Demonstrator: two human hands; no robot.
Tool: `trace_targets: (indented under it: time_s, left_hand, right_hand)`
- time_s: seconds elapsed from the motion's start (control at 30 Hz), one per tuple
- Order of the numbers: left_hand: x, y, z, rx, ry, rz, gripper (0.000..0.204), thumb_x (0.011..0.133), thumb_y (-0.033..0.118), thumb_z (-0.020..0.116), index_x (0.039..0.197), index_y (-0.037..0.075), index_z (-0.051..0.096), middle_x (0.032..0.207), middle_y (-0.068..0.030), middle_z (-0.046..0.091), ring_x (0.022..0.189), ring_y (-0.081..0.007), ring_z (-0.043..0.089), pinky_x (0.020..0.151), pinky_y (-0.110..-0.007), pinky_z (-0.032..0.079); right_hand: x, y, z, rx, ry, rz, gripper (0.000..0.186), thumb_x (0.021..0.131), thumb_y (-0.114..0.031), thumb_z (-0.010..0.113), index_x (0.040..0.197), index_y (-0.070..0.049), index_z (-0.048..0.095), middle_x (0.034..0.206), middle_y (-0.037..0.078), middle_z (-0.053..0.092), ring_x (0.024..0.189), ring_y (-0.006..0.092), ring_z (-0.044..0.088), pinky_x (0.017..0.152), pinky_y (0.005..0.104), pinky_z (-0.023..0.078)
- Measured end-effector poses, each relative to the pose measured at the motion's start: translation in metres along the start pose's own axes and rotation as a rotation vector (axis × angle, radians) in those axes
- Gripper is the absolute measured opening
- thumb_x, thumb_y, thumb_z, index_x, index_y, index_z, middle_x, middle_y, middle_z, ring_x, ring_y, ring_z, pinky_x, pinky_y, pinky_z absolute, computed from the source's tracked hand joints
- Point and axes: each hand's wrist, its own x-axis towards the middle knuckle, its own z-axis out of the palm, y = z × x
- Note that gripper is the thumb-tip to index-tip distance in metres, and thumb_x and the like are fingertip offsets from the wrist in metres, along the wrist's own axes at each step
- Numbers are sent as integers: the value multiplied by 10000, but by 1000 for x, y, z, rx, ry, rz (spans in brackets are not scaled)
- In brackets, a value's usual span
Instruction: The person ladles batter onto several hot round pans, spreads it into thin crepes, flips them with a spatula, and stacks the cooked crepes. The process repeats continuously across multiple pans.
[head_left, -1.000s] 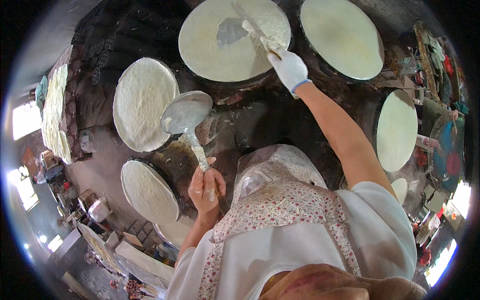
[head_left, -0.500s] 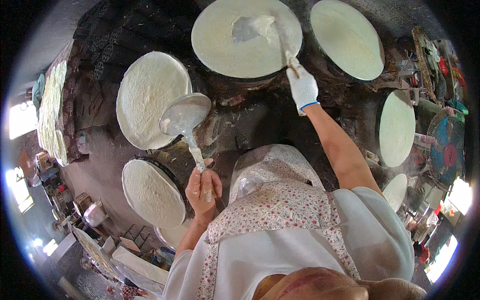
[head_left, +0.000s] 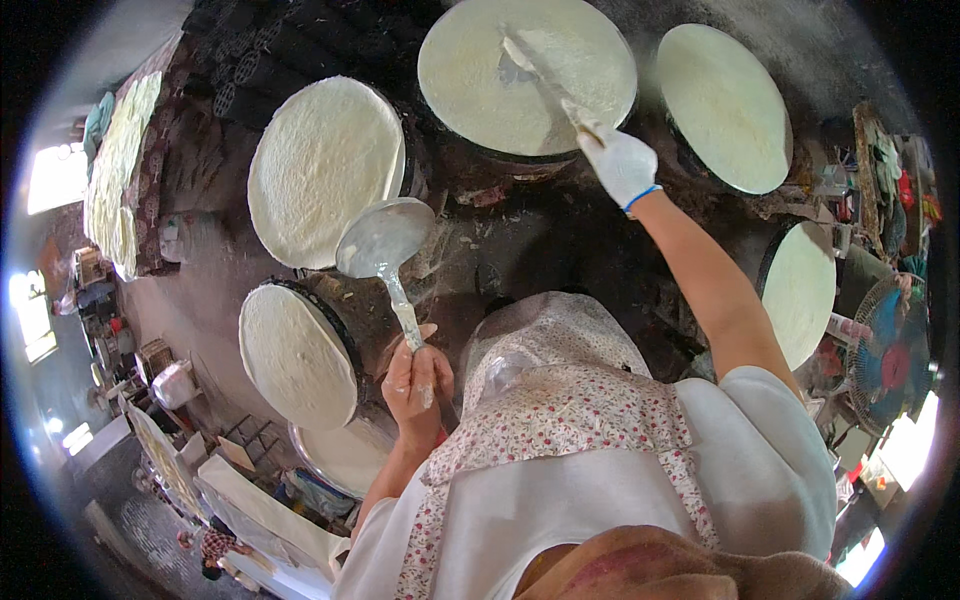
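Note:
My bare left hand point(head_left: 414, 388) is closed around the handle of a large metal ladle point(head_left: 386, 237). The ladle's bowl is coated with wet pale batter and hangs in the air near the left griddles. On my right hand point(head_left: 622, 165) is a white knit glove with a blue cuff. It grips a long, batter-smeared spreader point(head_left: 545, 76), whose blade lies across the far middle griddle. A pale batter layer point(head_left: 592, 62) covers most of that round griddle, and a small grey patch point(head_left: 513, 70) of its surface shows beside the blade.
Round pale sheets lie on other griddles: far left point(head_left: 328, 170), near left point(head_left: 297, 355), far right point(head_left: 727, 108) and right point(head_left: 800, 294). A fan point(head_left: 890, 350) stands at the right. Stacked pale sheets point(head_left: 122, 180) lie at the far left. Another person point(head_left: 218, 545) is at lower left.
The spreader has swept leftward over the batter, and the grey patch has shrunk. My left hand still holds the ladle up. The whole view has shifted a little.

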Motion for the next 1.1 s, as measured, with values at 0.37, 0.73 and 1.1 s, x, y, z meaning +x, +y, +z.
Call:
trace_targets:
  time_s: [0.37,0.73,1.1]
  left_hand:
    - [-22,-7,43,71,99,-102,306,1111,158,539,1337,-27,631,726,-22,612,519,-68,472,477,-229,342]
    - [-12,-3,46,118,-4,-82,399,1127,179,509,1469,-19,563,683,4,542,528,-63,464,481,-224,353]
    - [232,39,115,-366,-323,40,184,1136,233,519,1151,63,588,957,-26,570,697,-107,491,549,-261,433]
  right_hand:
    - [18,35,-3,105,129,-226,346,1037,-436,584,1225,-195,748,911,161,753,812,367,723,713,470,560]
    - [24,64,5,99,16,-154,377,1042,-443,588,1252,-178,756,970,163,765,882,367,732,763,432,570]
    - [-62,60,-16,518,56,-280,472,1041,-285,645,1499,-188,589,1262,151,737,1081,255,745,917,323,569]
